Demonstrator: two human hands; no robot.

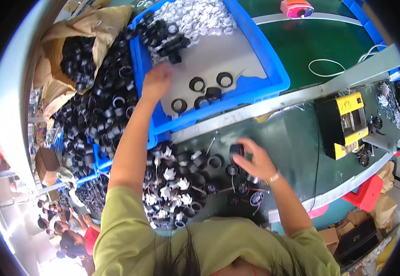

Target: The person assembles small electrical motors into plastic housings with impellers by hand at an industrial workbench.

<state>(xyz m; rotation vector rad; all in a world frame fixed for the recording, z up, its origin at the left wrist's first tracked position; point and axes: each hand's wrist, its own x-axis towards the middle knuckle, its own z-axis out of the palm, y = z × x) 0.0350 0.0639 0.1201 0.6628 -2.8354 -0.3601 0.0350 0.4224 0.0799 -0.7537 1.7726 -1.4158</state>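
Note:
My left hand (158, 79) reaches over the left side of a blue plastic bin (280, 76). It is smeared by motion, so I cannot see whether anything is in its fingers. Close beyond it lie clustered black plastic parts (174, 46) beside a heap of small white discs (200, 16). Several black rings (224, 79) rest on the grey sheet lining the bin. Over the green worktop, my right hand (256, 161) pinches a short black cylindrical ring (236, 150) between thumb and fingers. Just below it sit small round black parts with wires (242, 187).
A large heap of black rings (103, 99) fills the left, by an open brown sack (112, 25). White-and-black parts (167, 195) crowd the near worktop. A yellow-and-black device (342, 124) stands at right, near a red stool (365, 193). Other people (73, 239) sit at lower left.

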